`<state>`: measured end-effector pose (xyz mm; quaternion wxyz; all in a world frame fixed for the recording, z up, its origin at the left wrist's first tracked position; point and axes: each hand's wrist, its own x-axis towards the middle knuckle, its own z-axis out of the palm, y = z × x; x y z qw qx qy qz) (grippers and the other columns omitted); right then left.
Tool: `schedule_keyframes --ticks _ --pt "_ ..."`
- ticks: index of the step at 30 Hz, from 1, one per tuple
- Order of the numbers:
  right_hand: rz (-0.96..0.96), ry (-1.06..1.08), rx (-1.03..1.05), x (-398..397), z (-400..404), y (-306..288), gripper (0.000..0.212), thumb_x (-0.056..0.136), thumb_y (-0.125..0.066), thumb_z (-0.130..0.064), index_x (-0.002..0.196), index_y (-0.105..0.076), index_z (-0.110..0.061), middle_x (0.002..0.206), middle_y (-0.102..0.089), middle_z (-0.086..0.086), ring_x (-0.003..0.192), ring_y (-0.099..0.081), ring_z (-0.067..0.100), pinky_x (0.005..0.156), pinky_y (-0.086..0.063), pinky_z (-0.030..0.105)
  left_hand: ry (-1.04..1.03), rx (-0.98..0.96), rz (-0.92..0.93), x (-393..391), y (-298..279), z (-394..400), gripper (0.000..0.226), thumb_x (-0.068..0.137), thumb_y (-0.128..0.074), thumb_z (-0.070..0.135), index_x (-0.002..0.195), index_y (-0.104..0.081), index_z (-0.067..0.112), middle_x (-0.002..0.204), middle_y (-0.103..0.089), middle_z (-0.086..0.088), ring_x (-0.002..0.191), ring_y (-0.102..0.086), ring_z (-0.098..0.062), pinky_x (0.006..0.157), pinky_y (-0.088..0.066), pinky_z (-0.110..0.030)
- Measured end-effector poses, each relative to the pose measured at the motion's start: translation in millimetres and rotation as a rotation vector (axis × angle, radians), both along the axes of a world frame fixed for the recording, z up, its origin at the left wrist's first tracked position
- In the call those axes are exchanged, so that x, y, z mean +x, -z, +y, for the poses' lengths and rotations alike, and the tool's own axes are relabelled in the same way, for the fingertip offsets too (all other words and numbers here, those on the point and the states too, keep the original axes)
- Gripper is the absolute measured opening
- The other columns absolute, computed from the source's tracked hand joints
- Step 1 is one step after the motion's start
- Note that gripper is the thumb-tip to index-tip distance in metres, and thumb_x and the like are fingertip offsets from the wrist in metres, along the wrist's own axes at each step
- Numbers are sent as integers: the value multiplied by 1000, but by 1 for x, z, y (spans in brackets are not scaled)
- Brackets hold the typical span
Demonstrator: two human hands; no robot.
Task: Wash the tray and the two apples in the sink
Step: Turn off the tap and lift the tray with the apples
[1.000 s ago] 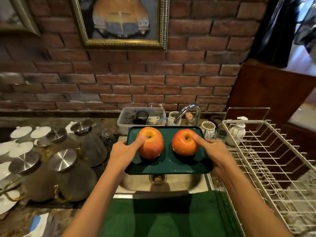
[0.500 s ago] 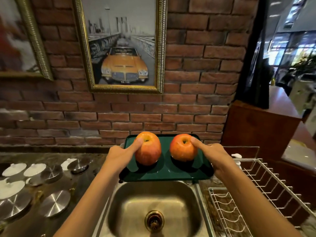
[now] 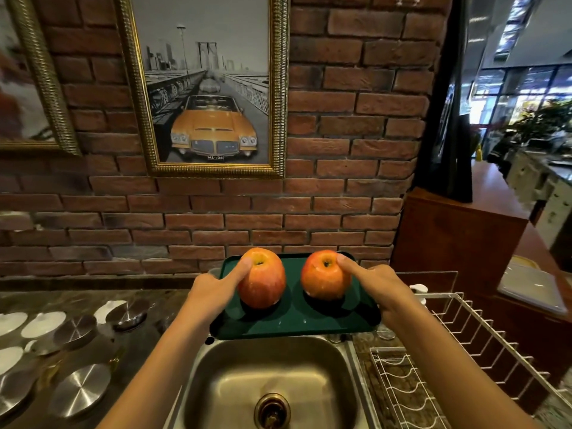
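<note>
At the frame's center, a left hand point(image 3: 213, 292) and right hand point(image 3: 379, 284) grip a stiff green tray point(image 3: 294, 320) by its side edges above the sink point(image 3: 269, 376), forefingers steadying 2 round apples point(image 3: 262, 278) likely to roll.

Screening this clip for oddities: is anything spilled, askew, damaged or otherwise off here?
Nothing spilled or broken. One thing stands out: the tray is held in the air above the sink, with both apples loose on it, each steadied only by a thumb from the left hand and right hand. They could roll if it tilts.
</note>
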<state>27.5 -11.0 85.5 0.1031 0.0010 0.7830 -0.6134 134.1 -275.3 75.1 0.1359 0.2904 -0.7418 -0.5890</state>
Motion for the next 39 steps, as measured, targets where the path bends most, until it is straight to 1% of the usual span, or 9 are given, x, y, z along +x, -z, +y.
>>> schedule_keyframes --ticks 6,9,11,15,20,24,30,34,39 --pt "-25 -4 -9 -5 10 1 96 70 -78 -64 134 -52 3 136 -56 23 123 -55 41 100 -50 53 16 -27 -13 -5 0 10 110 66 -65 80 140 -49 1 136 -52 -17 116 -53 -35 88 -45 -43" --pt "-24 -14 -5 -6 21 1 98 71 -77 -64 138 -49 2 137 -54 22 123 -54 39 102 -48 55 28 -25 -6 -10 -1 20 80 62 -66 79 94 -63 6 96 -58 -5 83 -55 -23 72 -45 -37" --pt "-20 -8 -4 -10 33 2 98 73 -76 -63 139 -47 2 138 -53 21 124 -52 38 102 -47 53 33 -40 -9 -14 -1 32 69 65 -68 77 80 -59 10 86 -56 -3 79 -55 -21 76 -49 -39" --pt "-18 -7 -7 -22 64 4 97 73 -75 -63 139 -49 2 136 -53 19 121 -52 35 99 -48 50 30 -19 -35 -25 -2 63 91 71 -68 73 125 -59 0 106 -57 -10 92 -56 -28 71 -45 -36" --pt "-9 -1 0 -48 120 9 98 76 -74 -62 145 -45 0 145 -48 17 125 -47 34 88 -40 43 55 -37 -55 -48 3 119 78 68 -67 76 92 -63 2 92 -65 -10 82 -63 -28 78 -51 -44" --pt "-1 8 49 -70 170 12 104 73 -74 -64 148 -42 -1 151 -43 17 134 -44 37 93 -43 44 53 8 -75 -67 10 172 91 64 -64 80 113 -62 3 113 -63 -12 94 -60 -28 74 -48 -40" --pt "-11 34 169 -99 250 23 92 75 -71 -68 132 -53 2 115 -53 11 87 -50 20 57 -37 29 80 63 -93 -97 30 247 100 69 -67 76 136 -52 3 128 -56 -15 113 -56 -34 90 -49 -44" --pt "-71 46 187 -107 290 36 88 75 -70 -68 128 -54 0 112 -58 11 89 -56 23 58 -41 30 95 38 -155 -111 43 283 93 68 -67 77 125 -61 3 120 -64 -14 101 -62 -28 73 -50 -37" --pt "-111 33 199 -107 313 58 85 75 -68 -70 122 -58 0 119 -61 19 103 -62 34 71 -51 37 132 87 -191 -115 62 303 86 66 -70 76 115 -66 5 116 -68 -15 105 -64 -33 97 -53 -50"
